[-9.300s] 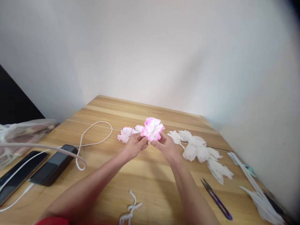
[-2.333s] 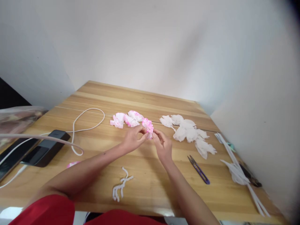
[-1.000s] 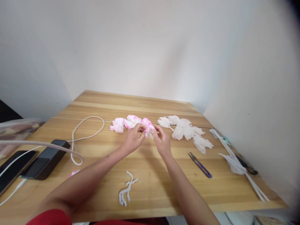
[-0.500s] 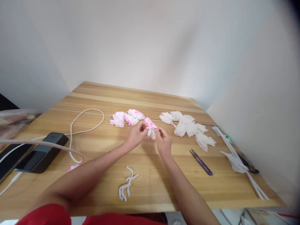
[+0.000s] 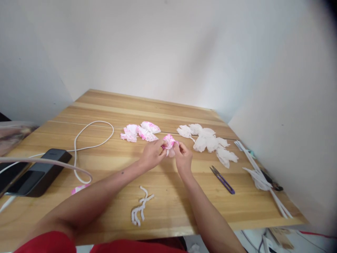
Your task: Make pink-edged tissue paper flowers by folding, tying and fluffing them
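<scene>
Between my two hands is a crumpled pink and white tissue paper flower (image 5: 169, 141), held above the middle of the wooden table. My left hand (image 5: 153, 153) pinches its left side, and my right hand (image 5: 183, 157) grips its right edge between thumb and fingers. Just beyond my left hand lie several similar pink-tinged tissue flowers (image 5: 143, 131). To the right of my right hand sits a spread of white tissue flowers (image 5: 207, 137). Several short white fuzzy stems (image 5: 142, 207) lie nearer to me, between my forearms.
Purple-handled thread snips (image 5: 222, 180) lie right of my right forearm. Long white sticks (image 5: 259, 175) with white tissue run along the right edge. A black device (image 5: 43, 174) and a looped white cable (image 5: 76, 154) occupy the left. Another pink-white piece (image 5: 79, 189) is beside my left forearm.
The held tissue flower has been turned and bunched up; its white lower part shows less now. Both hands stay in nearly the same place, and the view has shifted slightly.
</scene>
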`<state>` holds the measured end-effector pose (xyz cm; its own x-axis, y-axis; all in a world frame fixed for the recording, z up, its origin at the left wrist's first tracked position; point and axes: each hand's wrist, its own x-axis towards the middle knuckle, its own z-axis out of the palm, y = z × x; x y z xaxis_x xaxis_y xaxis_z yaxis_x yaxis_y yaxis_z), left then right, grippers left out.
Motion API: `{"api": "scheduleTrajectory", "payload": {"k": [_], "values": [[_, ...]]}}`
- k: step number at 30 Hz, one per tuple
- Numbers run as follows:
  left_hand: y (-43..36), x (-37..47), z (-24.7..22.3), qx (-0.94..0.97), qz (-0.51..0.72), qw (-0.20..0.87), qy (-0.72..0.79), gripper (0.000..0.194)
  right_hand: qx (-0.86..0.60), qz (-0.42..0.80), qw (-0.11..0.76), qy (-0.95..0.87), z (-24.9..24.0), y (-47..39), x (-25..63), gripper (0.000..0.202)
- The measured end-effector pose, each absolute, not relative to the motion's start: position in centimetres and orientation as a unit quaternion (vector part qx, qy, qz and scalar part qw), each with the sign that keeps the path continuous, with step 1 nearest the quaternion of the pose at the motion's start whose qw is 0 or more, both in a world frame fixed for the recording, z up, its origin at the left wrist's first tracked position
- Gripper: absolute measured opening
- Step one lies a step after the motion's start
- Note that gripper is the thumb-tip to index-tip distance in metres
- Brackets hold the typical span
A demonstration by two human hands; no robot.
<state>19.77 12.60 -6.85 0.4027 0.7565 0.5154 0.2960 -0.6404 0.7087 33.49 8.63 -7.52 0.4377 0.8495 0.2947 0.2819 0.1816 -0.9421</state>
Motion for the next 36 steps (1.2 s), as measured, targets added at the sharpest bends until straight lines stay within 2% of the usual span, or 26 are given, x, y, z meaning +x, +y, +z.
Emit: {"api": "scheduleTrajectory", "payload": {"k": [2,6,10,13,19,25,31,36], "values": [[12.5,19.8,-6.8,0.775,0.446,0.31,0.324,0.007,-0.598,0.217,0.599,-0.485,-7.5,8.5,33.6,0.028],[12.6,20.1,-6.4,0.716,0.463,0.398,0.339,0.025,-0.579,0.153,0.586,-0.546,-7.5,8.3,33.5,0.022],[12.8,20.2,-6.5,0.704,0.465,0.415,0.34,0.02,-0.559,0.127,0.587,-0.572,-7.7,8.2,33.3,0.021],[13.4,20.2,-7.1,0.69,0.469,0.432,0.341,0.012,-0.566,0.168,0.598,-0.542,-7.8,8.3,33.2,0.021],[14.2,20.4,-8.0,0.639,0.471,0.49,0.361,0.013,-0.551,0.371,0.643,-0.382,-7.7,8.8,33.2,0.027],[12.6,19.8,-6.9,0.728,0.459,0.404,0.311,0.016,-0.567,0.325,0.633,-0.415,-7.7,9.0,33.4,0.026],[12.9,19.5,-7.1,0.624,0.524,0.486,0.315,0.025,-0.526,0.426,0.673,-0.3,-8.2,9.6,34.0,0.036],[13.8,19.8,-7.4,0.611,0.513,0.517,0.311,0.024,-0.541,0.399,0.659,-0.338,-8.4,9.7,34.2,0.035]]}}
